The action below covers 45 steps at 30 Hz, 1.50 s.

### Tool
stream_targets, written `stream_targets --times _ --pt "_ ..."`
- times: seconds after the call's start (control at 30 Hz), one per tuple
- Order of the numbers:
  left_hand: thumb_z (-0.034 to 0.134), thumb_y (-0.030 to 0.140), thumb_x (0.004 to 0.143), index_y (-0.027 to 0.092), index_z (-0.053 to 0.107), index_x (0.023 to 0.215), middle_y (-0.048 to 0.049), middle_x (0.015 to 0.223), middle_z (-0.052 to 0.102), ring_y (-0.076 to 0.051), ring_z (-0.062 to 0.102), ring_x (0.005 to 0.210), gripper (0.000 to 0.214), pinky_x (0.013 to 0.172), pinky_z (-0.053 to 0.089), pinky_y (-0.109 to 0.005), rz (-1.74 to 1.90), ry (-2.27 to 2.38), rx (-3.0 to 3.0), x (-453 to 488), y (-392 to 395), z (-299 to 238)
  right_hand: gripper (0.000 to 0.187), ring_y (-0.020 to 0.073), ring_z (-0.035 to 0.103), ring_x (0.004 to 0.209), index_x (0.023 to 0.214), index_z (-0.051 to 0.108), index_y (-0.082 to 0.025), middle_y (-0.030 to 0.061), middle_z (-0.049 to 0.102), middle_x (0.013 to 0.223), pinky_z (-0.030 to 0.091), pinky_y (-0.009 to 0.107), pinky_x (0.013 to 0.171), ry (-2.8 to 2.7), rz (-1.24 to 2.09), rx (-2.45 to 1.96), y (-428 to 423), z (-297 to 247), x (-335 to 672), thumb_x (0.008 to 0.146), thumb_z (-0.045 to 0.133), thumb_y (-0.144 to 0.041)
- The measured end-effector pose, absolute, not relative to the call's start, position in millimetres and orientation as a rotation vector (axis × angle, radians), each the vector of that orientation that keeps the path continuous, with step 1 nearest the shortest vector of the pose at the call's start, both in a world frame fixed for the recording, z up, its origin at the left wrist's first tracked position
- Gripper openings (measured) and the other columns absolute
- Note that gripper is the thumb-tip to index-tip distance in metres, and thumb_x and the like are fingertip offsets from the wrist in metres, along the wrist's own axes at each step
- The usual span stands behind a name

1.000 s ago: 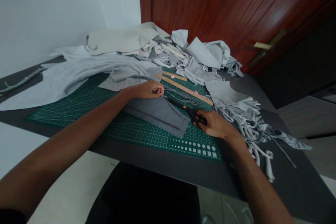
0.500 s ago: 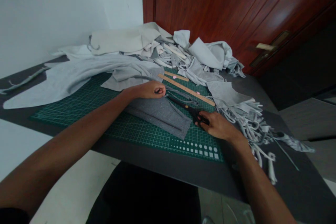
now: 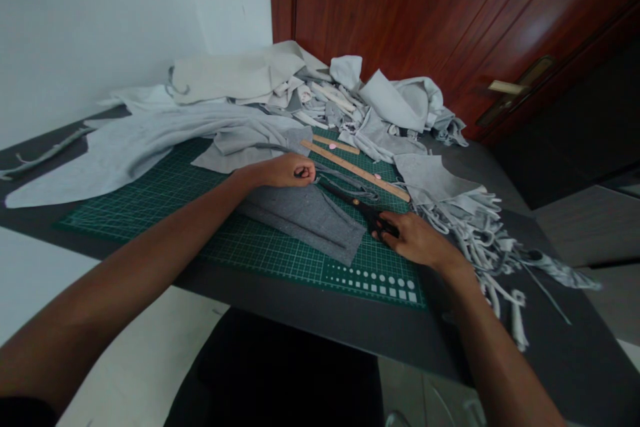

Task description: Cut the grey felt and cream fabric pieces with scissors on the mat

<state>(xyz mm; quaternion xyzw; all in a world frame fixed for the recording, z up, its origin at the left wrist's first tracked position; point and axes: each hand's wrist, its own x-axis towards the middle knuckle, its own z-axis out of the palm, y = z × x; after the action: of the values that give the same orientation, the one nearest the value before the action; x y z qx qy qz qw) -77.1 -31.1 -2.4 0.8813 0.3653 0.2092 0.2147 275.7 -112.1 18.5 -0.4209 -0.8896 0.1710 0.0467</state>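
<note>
My right hand (image 3: 417, 239) is closed round the handles of black scissors (image 3: 356, 202). Their blades point left, along the upper edge of a dark grey piece of fabric (image 3: 310, 217) that lies on a green cutting mat (image 3: 250, 252). My left hand (image 3: 294, 171) is closed in a pinch just left of the blade tips, at the fabric's upper edge. The fingers cover what exactly they grip; it seems to be the dark grey fabric. Loose grey strips (image 3: 350, 180) lie just beyond the blades.
Two wooden rulers (image 3: 357, 171) rest on the mat behind the scissors. Light grey cloth (image 3: 145, 137) spreads to the left, and cream fabric (image 3: 230, 80) lies behind it by the wall. Scraps and cut strips (image 3: 473, 233) are heaped on the right. A wooden door (image 3: 390, 7) stands behind the table.
</note>
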Motion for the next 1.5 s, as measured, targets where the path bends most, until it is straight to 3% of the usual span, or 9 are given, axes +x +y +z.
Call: stream_targets --times 0.27,1.03,1.5 --pt "0.058 0.024 0.081 0.016 0.064 0.081 -0.0029 0.074 0.060 -0.012 0.051 0.065 0.010 0.060 0.039 -0.025 0.587 1.000 2.449 -77.7 -31.6 -2.0 0.005 0.0169 0.056 0.067 0.082 0.059 -0.018 0.0061 0.066 0.077 0.037 0.028 0.062 -2.733 0.560 -1.352 -109.5 20.0 273.6 0.081 0.055 -0.021" --pt "0.058 0.028 0.084 0.015 0.070 0.090 -0.0044 0.083 0.066 -0.014 0.056 0.073 0.019 0.068 0.041 -0.025 0.545 1.008 2.445 -77.0 -33.8 1.9 0.016 0.0165 0.055 0.064 0.083 0.059 -0.018 0.0058 0.066 0.076 0.036 0.028 0.060 -2.677 0.557 -1.388 -110.1 18.4 273.4 0.087 0.056 -0.033" --pt "0.059 0.027 0.084 0.015 0.069 0.087 -0.0037 0.080 0.065 -0.013 0.054 0.069 0.016 0.066 0.041 -0.024 0.581 0.984 2.459 -77.5 -31.6 -1.1 0.016 0.0163 0.057 0.067 0.088 0.062 -0.017 0.0054 0.068 0.081 0.037 0.029 0.063 -2.716 0.570 -1.289 -110.2 20.4 276.3 0.090 0.052 -0.030"
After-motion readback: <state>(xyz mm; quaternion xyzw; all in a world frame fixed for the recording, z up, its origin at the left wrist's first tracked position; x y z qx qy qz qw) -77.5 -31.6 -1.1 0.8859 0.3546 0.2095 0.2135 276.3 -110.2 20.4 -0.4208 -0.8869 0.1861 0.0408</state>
